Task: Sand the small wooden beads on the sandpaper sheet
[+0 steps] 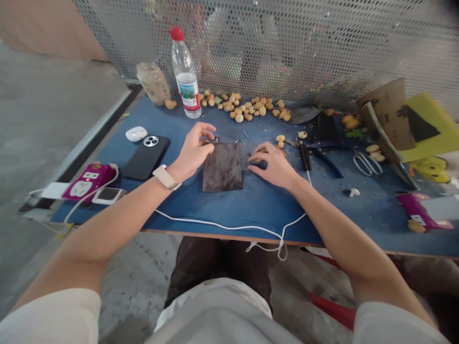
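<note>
A dark square plate [223, 167] lies flat on the blue table, with small metal bits at its far edge. My left hand [196, 149] is at the plate's upper left corner, fingers curved and apart, with nothing visible held. To the right of the plate, my right hand [270, 164] rests low over the table. Its thumb and fingers are curved with a gap between them, beside a small brownish object that is partly hidden. Whether it touches that object is unclear.
Along the mesh panel stand a water bottle [188, 91] and several round yellowish-brown pieces [247, 109]. A phone [147, 157], white mouse [136, 134] and purple power strip [88, 181] lie left. Pliers [328, 162], scissors [367, 164] and cardboard [389, 114] lie right. A white cable [222, 225] crosses the front.
</note>
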`<control>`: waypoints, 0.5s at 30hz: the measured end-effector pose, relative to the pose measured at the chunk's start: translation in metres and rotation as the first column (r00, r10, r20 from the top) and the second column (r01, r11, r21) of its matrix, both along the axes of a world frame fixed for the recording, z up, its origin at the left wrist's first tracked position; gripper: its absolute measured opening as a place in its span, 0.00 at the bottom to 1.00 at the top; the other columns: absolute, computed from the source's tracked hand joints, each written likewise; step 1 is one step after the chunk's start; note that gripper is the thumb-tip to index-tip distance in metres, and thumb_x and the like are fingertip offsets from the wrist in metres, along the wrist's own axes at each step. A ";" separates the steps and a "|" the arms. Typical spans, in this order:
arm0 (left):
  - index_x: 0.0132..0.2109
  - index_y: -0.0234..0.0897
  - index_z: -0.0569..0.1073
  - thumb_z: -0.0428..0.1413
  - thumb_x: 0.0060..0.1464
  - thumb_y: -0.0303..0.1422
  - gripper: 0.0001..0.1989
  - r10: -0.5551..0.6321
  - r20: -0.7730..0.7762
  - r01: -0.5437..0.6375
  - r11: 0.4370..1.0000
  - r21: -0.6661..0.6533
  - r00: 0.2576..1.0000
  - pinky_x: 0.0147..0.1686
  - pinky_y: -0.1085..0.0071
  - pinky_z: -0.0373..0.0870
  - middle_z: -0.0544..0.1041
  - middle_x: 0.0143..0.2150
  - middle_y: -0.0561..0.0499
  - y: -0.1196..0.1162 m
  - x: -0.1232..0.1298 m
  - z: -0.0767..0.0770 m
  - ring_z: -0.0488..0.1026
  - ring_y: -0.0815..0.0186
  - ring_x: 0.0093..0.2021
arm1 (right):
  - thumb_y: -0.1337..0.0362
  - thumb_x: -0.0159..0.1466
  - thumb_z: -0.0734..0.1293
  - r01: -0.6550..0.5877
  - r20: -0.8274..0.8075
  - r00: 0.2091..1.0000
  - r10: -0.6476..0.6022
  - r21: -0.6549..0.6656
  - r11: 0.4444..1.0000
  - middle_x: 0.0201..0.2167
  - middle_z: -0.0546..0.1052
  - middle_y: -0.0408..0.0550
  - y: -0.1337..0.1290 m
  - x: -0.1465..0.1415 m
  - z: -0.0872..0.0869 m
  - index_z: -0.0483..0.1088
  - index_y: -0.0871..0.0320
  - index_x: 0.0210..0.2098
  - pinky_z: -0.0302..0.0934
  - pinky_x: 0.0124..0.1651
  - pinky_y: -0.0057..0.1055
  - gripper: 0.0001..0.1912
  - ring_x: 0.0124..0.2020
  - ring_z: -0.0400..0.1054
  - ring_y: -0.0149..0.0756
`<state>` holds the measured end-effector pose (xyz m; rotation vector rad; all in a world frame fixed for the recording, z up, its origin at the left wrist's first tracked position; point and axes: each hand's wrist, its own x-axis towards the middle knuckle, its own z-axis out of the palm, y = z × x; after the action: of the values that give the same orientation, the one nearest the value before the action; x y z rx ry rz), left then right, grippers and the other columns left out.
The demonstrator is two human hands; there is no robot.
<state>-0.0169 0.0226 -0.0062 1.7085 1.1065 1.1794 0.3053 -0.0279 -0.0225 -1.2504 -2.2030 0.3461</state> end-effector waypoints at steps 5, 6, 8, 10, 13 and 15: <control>0.53 0.42 0.77 0.59 0.48 0.18 0.26 0.006 -0.028 -0.009 0.994 -0.109 1.000 0.36 0.67 0.73 0.79 0.52 0.49 -0.005 0.006 -0.004 0.76 0.62 0.42 | 0.64 0.79 0.72 -0.097 0.062 0.993 0.099 -0.041 0.994 0.50 0.86 0.56 0.003 0.007 0.000 0.88 0.51 0.47 0.77 0.71 0.61 0.10 0.55 0.84 0.54; 0.54 0.42 0.78 0.59 0.48 0.18 0.26 -0.018 -0.045 0.012 0.992 -0.122 0.999 0.37 0.66 0.74 0.80 0.52 0.48 -0.007 0.007 -0.006 0.76 0.62 0.42 | 0.63 0.80 0.71 -0.108 0.075 0.991 0.112 -0.046 0.993 0.50 0.87 0.56 0.003 0.010 0.001 0.88 0.51 0.48 0.77 0.70 0.61 0.10 0.55 0.84 0.54; 0.54 0.42 0.78 0.60 0.50 0.18 0.25 -0.062 -0.080 0.054 0.993 -0.100 0.995 0.44 0.63 0.78 0.81 0.54 0.47 -0.010 0.009 -0.009 0.78 0.61 0.46 | 0.63 0.80 0.71 -0.118 0.104 0.987 0.123 -0.053 0.992 0.51 0.87 0.57 0.005 0.015 0.001 0.88 0.52 0.48 0.78 0.68 0.60 0.11 0.55 0.84 0.55; 0.55 0.42 0.78 0.62 0.52 0.18 0.24 -0.091 -0.112 0.086 0.995 -0.045 0.990 0.53 0.59 0.80 0.82 0.55 0.47 -0.011 0.009 -0.014 0.80 0.59 0.52 | 0.64 0.79 0.70 -0.097 0.134 0.986 0.104 -0.055 0.994 0.51 0.88 0.58 0.008 0.016 0.001 0.88 0.52 0.48 0.77 0.69 0.60 0.11 0.55 0.84 0.55; 0.57 0.42 0.78 0.62 0.54 0.19 0.24 -0.100 -0.134 0.099 0.995 -0.014 0.986 0.59 0.55 0.81 0.82 0.56 0.47 -0.009 0.010 -0.021 0.80 0.57 0.54 | 0.64 0.79 0.69 0.058 0.118 0.991 -0.057 -0.004 0.998 0.51 0.88 0.59 0.015 0.011 0.001 0.88 0.52 0.48 0.78 0.68 0.60 0.13 0.57 0.83 0.57; 0.57 0.42 0.77 0.62 0.55 0.19 0.25 -0.071 -0.134 0.071 0.997 -0.004 0.988 0.59 0.55 0.81 0.82 0.58 0.46 -0.007 0.011 -0.025 0.80 0.57 0.54 | 0.63 0.81 0.67 0.195 0.046 0.979 -0.198 0.053 0.979 0.54 0.87 0.61 0.019 0.006 0.000 0.88 0.52 0.52 0.79 0.67 0.60 0.15 0.58 0.82 0.58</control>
<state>-0.0063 0.0158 -0.0316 1.8353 1.1150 1.0331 0.3110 -0.0089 -0.0224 -1.4503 -2.0942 0.1829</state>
